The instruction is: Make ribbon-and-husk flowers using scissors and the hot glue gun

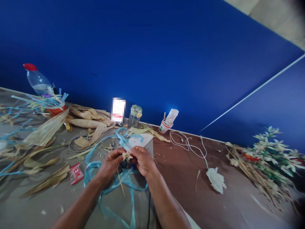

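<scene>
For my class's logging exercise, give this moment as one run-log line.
Left hand: pinching pale flower-shaped piece | Right hand: pinching same piece | Nearby: light-blue ribbon, pink packet

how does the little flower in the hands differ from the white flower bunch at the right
The little flower is single; the white flower bunch has many blooms. The little flower is held between the left hand and right hand; the white flower bunch is untouched. The little flower looks far smaller than the white flower bunch. Both are pale with pointed petals.
</scene>
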`<state>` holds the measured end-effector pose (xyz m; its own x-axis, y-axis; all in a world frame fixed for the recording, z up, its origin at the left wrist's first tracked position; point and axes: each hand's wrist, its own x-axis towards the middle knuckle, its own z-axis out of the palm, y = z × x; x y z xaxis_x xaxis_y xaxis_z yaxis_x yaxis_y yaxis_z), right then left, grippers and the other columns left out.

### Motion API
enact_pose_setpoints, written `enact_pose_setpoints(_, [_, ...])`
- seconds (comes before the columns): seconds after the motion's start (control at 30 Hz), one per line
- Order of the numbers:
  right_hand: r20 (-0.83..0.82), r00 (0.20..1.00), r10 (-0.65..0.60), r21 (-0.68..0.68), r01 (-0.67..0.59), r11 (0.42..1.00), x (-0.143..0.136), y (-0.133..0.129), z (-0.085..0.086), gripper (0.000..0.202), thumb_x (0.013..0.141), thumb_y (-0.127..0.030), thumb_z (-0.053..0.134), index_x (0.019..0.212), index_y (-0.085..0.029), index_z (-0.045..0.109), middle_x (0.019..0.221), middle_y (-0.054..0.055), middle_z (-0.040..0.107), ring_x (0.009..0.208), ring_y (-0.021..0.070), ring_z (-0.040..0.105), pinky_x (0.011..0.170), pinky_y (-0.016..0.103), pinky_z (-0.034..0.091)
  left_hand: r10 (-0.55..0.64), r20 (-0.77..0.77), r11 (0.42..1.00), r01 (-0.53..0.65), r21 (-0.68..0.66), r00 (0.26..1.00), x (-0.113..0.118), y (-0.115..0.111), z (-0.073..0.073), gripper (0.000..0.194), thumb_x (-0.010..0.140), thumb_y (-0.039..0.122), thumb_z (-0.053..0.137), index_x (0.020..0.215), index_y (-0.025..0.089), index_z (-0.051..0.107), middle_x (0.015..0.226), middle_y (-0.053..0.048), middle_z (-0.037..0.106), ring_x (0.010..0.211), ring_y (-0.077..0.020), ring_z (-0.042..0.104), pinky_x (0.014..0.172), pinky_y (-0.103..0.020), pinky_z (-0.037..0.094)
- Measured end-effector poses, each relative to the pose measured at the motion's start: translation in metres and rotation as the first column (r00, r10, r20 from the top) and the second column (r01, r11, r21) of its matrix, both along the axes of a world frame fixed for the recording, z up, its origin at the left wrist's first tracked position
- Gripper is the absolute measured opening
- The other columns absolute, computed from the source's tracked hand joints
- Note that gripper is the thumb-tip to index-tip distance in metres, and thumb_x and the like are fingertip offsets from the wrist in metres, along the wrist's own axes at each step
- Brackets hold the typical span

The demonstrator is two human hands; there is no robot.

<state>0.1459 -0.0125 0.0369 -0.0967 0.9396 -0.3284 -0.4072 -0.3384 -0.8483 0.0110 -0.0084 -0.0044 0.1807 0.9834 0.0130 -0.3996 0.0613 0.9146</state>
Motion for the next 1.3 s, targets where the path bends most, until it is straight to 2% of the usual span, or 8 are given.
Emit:
enact_pose_setpoints(0.17, [0.011, 1.0, -0.004, 0.003, 0.004, 1.0, 0.001, 0.0, -0.002, 0.024, 0.054, -0.031, 0.073, 0.051, -0.016, 0.055, 0.047, -0.004, 0.05, 0.046, 0.0062, 0.036, 0.046, 0.021, 0.023, -0.012, 0.003, 1.0, 0.012, 0.006, 1.0, 0.0, 0.001, -0.007, 0.011, 0.066, 0.028, 0.075, 0.07, 0.019, 0.071, 0.075, -0.002, 0.064, 0.071, -0.0142, 0.057, 0.071, -0.025, 0.045])
enact_pose_setpoints(0.37, [-0.158, 0.984, 0.077, -0.076, -0.09, 0.993, 0.004, 0.003, -0.005, 0.033, 0.059, -0.041, 0.074, 0.053, -0.016, 0.054, 0.047, -0.005, 0.049, 0.041, 0.0053, 0.033, 0.044, 0.021, 0.025, 0.0, 0.115, 0.996, 0.01, -0.083, 0.993, 0.003, 0.0, -0.005, 0.015, 0.063, 0.028, 0.077, 0.069, 0.018, 0.068, 0.073, -0.002, 0.063, 0.07, -0.0146, 0.057, 0.067, -0.025, 0.046])
enact_pose_setpoints(0.47, [-0.228, 0.973, 0.035, -0.109, -0.061, 0.992, 0.006, 0.004, -0.006, 0.036, 0.062, -0.048, 0.072, 0.057, -0.015, 0.058, 0.05, -0.004, 0.052, 0.042, 0.006, 0.037, 0.045, 0.022, 0.031, 0.042, 0.144, 0.991, -0.023, -0.132, 0.989, 0.004, 0.0, -0.003, 0.017, 0.059, 0.025, 0.08, 0.067, 0.017, 0.067, 0.07, 0.0, 0.062, 0.067, -0.0128, 0.057, 0.064, -0.023, 0.046])
enact_pose_setpoints(0.53, [-0.242, 0.97, 0.008, -0.095, -0.031, 0.995, 0.006, 0.003, -0.004, 0.035, 0.06, -0.047, 0.073, 0.063, -0.015, 0.061, 0.055, -0.003, 0.055, 0.044, 0.0065, 0.04, 0.046, 0.022, 0.032, 0.041, 0.161, 0.99, -0.019, -0.138, 0.986, 0.004, 0.001, -0.003, 0.016, 0.059, 0.023, 0.08, 0.066, 0.017, 0.067, 0.07, 0.0, 0.062, 0.067, -0.0126, 0.057, 0.065, -0.023, 0.046])
enact_pose_setpoints(0.63, [-0.233, 0.972, 0.032, -0.049, -0.045, 0.998, 0.005, 0.001, 0.002, 0.028, 0.056, -0.038, 0.076, 0.066, -0.015, 0.063, 0.058, -0.002, 0.057, 0.046, 0.0065, 0.042, 0.047, 0.021, 0.032, 0.007, 0.171, 0.993, 0.013, -0.114, 0.985, 0.004, 0.001, -0.003, 0.015, 0.061, 0.024, 0.079, 0.065, 0.017, 0.067, 0.07, -0.001, 0.063, 0.069, -0.0143, 0.057, 0.067, -0.026, 0.047])
enact_pose_setpoints(0.83, [-0.19, 0.981, 0.04, -0.027, -0.046, 0.999, 0.003, -0.001, 0.006, 0.019, 0.052, -0.025, 0.076, 0.057, -0.015, 0.061, 0.055, -0.003, 0.057, 0.047, 0.0064, 0.04, 0.046, 0.02, 0.029, -0.02, 0.146, 0.996, 0.033, -0.087, 0.989, 0.005, 0.001, -0.002, 0.013, 0.063, 0.024, 0.078, 0.065, 0.017, 0.067, 0.071, -0.001, 0.064, 0.067, -0.0133, 0.057, 0.067, -0.025, 0.045])
enact_pose_setpoints(1.1, [-0.091, 0.996, -0.003, -0.024, 0.001, 1.0, 0.0, 0.001, -0.001, 0.02, 0.052, -0.026, 0.075, 0.054, -0.015, 0.059, 0.05, -0.004, 0.055, 0.046, 0.006, 0.038, 0.047, 0.02, 0.025, -0.071, 0.145, 0.994, 0.081, -0.067, 0.987, 0.001, 0.002, -0.014, 0.008, 0.068, 0.024, 0.074, 0.072, 0.019, 0.069, 0.077, 0.0, 0.063, 0.073, -0.0127, 0.057, 0.071, -0.024, 0.044])
enact_pose_setpoints(1.3, [-0.043, 0.999, -0.021, -0.019, 0.02, 1.0, -0.001, 0.001, -0.004, 0.019, 0.053, -0.027, 0.074, 0.054, -0.015, 0.06, 0.048, -0.004, 0.055, 0.045, 0.0061, 0.038, 0.048, 0.02, 0.026, -0.108, 0.121, 0.992, 0.114, -0.048, 0.987, 0.0, 0.001, -0.015, 0.008, 0.07, 0.026, 0.072, 0.074, 0.02, 0.069, 0.074, 0.0, 0.063, 0.072, -0.0131, 0.056, 0.071, -0.024, 0.044])
